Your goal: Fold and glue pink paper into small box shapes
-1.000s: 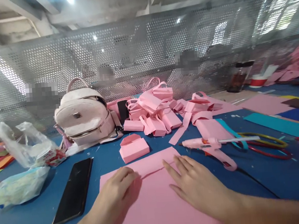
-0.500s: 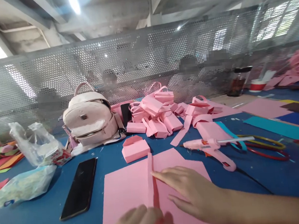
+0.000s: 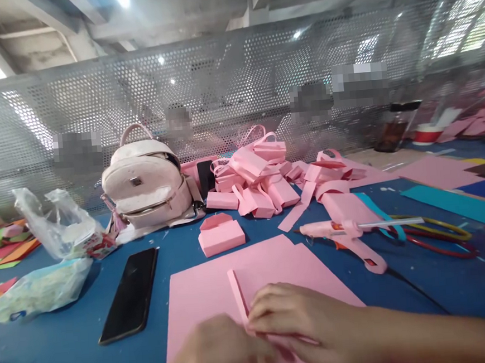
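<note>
Hands meet at the lower centre of the frame over a large pink paper sheet (image 3: 218, 295) lying flat on the blue surface (image 3: 71, 357). The right hand (image 3: 295, 320) presses down on a narrow raised fold strip (image 3: 237, 294) that runs up the middle of the sheet; its fingers curl over the near end of the strip, pinching it against the sheet. The left hand (image 3: 222, 353) is blurred and partly cut off by the lower edge; it lies just beside the right hand on the sheet, and whether its grip is clenched or released cannot be determined.

Step in hand, as judged: creasing a folded pleat into the sheet. The next move likely calls for steady downward pressure along the strip so that the crease runs straight.

Adjacent items:
- A black smartphone (image 3: 129, 294) lies left of the sheet.
- A small folded pink paper box (image 3: 221, 236) sits just above the sheet.
- A pink hot-glue gun (image 3: 343, 235) lies to the right.
- A heap of finished pink paper pieces (image 3: 259, 180) and a pale pink backpack (image 3: 148, 183) occupy the centre of the frame.
</note>
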Action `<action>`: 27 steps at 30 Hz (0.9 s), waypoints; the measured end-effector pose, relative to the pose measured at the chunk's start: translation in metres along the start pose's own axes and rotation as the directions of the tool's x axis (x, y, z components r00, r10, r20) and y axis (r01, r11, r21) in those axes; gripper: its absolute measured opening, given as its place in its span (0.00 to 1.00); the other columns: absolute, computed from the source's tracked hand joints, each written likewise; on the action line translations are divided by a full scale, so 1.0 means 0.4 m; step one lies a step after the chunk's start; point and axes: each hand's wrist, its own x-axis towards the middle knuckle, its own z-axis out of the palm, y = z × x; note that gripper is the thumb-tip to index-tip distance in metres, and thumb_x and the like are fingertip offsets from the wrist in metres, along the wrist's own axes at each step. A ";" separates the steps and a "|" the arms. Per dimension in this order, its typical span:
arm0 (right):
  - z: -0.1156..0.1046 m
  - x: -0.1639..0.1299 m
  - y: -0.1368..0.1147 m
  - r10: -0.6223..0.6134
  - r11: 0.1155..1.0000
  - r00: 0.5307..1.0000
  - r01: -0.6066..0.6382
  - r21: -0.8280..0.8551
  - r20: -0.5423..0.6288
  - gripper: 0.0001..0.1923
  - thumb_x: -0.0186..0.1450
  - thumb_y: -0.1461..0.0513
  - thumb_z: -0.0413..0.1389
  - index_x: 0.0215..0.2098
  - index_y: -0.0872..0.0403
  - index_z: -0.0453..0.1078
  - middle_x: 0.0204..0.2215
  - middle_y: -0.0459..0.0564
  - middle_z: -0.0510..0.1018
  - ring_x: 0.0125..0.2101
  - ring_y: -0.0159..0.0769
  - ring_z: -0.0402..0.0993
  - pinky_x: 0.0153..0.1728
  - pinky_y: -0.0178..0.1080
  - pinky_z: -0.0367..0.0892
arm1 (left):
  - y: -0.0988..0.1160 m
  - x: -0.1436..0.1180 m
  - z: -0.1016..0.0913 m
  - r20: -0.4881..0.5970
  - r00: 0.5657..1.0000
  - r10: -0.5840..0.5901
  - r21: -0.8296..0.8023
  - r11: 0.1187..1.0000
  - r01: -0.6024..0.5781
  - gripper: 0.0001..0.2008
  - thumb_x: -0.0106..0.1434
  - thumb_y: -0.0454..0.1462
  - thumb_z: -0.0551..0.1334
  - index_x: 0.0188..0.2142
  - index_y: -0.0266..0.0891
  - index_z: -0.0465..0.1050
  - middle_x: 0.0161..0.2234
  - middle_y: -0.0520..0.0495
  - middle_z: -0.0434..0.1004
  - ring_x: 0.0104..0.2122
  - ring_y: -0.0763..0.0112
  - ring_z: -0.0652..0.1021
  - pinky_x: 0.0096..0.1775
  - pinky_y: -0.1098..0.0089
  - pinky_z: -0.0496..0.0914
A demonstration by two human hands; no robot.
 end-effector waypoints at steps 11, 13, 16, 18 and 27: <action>-0.007 -0.007 0.010 -0.011 0.991 0.999 0.017 -0.132 0.041 0.21 0.71 0.67 0.47 0.59 0.55 0.70 0.58 0.55 0.74 0.61 0.43 0.64 0.63 0.47 0.57 | -0.136 0.012 -0.030 0.074 0.943 -0.323 -0.008 0.946 0.325 0.08 0.71 0.31 0.57 0.45 0.42 0.73 0.45 0.47 0.77 0.47 0.67 0.75 0.50 0.67 0.68; -0.008 -0.007 0.001 0.075 0.993 0.997 -0.078 -0.085 -0.033 0.15 0.71 0.65 0.49 0.51 0.55 0.73 0.50 0.53 0.79 0.53 0.41 0.70 0.56 0.44 0.64 | -0.147 0.009 -0.041 0.100 0.948 -0.301 0.052 0.953 0.297 0.06 0.70 0.33 0.59 0.36 0.41 0.73 0.37 0.50 0.78 0.40 0.68 0.76 0.46 0.68 0.66; -0.014 -0.010 -0.017 0.255 0.965 0.963 -0.259 -0.041 -0.089 0.07 0.66 0.58 0.60 0.39 0.54 0.72 0.35 0.47 0.79 0.36 0.37 0.73 0.39 0.38 0.66 | -0.148 0.007 -0.071 0.160 0.935 -0.316 0.145 0.945 0.295 0.08 0.70 0.33 0.61 0.32 0.41 0.70 0.31 0.53 0.76 0.34 0.70 0.75 0.40 0.70 0.63; -0.018 -0.012 -0.026 0.331 0.941 0.942 -0.333 -0.060 -0.051 0.13 0.60 0.54 0.66 0.34 0.52 0.70 0.30 0.43 0.77 0.31 0.35 0.72 0.33 0.36 0.62 | -0.136 0.007 -0.093 0.206 0.911 -0.357 0.171 0.930 0.326 0.08 0.68 0.32 0.62 0.31 0.40 0.69 0.31 0.53 0.75 0.33 0.70 0.74 0.36 0.71 0.62; -0.038 -0.014 0.003 0.324 0.923 0.945 -0.304 -0.237 0.052 0.07 0.61 0.71 0.57 0.31 0.53 0.70 0.29 0.43 0.76 0.30 0.33 0.72 0.30 0.34 0.57 | -0.056 0.010 -0.089 0.327 0.705 -0.630 -0.054 0.732 0.679 0.07 0.61 0.27 0.60 0.31 0.41 0.70 0.28 0.57 0.74 0.27 0.75 0.73 0.28 0.77 0.59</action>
